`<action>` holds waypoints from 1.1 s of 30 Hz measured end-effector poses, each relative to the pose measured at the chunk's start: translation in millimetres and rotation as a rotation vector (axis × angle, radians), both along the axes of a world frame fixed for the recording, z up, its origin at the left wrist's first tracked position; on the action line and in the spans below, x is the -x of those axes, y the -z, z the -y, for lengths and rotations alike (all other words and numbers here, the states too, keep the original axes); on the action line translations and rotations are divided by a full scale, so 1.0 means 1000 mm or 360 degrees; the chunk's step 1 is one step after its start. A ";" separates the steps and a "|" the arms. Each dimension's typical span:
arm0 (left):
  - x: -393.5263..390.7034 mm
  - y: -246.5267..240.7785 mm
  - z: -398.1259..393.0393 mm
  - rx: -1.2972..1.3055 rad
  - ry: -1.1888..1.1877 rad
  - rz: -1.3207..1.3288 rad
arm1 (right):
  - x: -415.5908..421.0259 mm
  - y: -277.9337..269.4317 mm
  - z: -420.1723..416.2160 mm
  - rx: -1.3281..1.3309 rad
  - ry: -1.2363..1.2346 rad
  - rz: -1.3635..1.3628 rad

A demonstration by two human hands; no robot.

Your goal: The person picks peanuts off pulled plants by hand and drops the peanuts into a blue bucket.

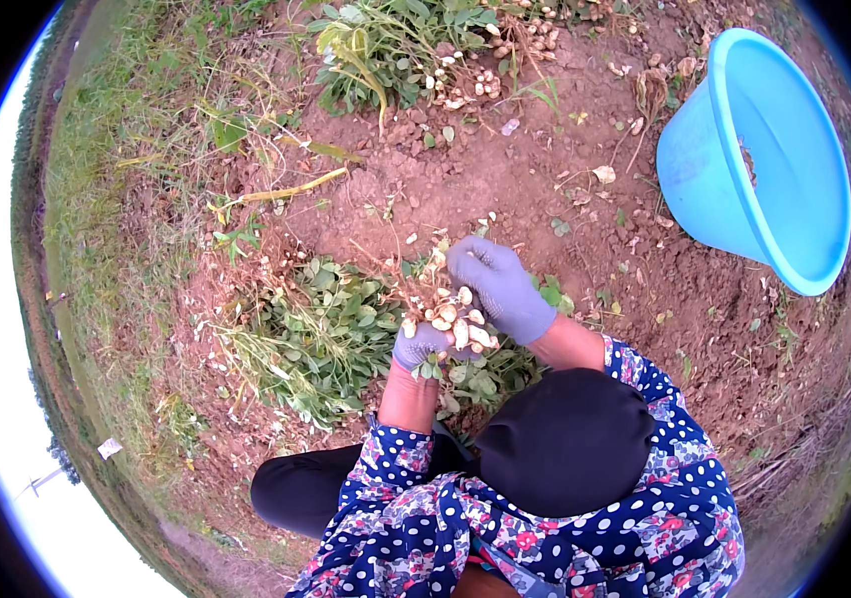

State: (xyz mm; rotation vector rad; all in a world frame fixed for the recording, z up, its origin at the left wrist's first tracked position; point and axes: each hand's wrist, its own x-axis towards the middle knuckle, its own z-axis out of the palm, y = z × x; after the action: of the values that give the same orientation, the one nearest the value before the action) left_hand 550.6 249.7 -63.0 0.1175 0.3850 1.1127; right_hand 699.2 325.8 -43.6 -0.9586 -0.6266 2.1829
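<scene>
My left hand [422, 348], in a grey-purple glove, grips a bunch of uprooted peanut plant from below. The pale peanut pods [461, 329] on this bunch face up, above the left palm. My right hand [504, 288], in a matching dotted glove, has its fingers curled in against the right side of the pods and roots [419, 288]. Whatever lies inside those fingers is hidden. Under and beside the left hand spreads a heap of leafy green peanut plants [321, 321] on the soil.
A blue plastic tub [702, 179] stands tilted at the right, its inside partly in sight. Beyond my hands lies another pile of peanut plants [410, 52] with pods attached. Reddish soil [485, 179] bears scattered leaves and a yellowish stalk [295, 190]. Grass [119, 224] borders the left.
</scene>
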 end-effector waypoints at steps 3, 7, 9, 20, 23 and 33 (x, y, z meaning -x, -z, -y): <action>-0.005 -0.009 -0.009 0.0018 -0.0039 0.0033 | -0.003 0.025 -0.009 0.0559 0.0484 -0.0635; 0.005 -0.007 -0.011 0.0135 -0.0198 -0.0484 | -0.020 0.010 -0.005 0.0051 0.0476 -0.0525; 0.015 -0.005 -0.013 0.0135 -0.0109 -0.0900 | -0.024 0.007 -0.004 -0.0190 0.0404 -0.0361; 0.014 -0.025 -0.020 0.0001 0.0174 -0.1610 | -0.024 0.000 -0.006 -0.1209 -0.0628 0.0675; 0.018 -0.019 -0.013 0.0082 0.0191 -0.1329 | -0.028 -0.004 -0.012 -0.0788 -0.0787 0.0317; -0.003 0.004 0.010 0.0236 -0.0025 -0.0704 | -0.037 0.031 0.010 -0.0082 -0.0548 -0.0576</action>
State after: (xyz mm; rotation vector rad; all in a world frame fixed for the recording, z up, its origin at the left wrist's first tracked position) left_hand 553.8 239.2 -66.8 0.2311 0.8627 1.0666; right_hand 736.3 316.2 -74.6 -0.4299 -0.7053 2.5435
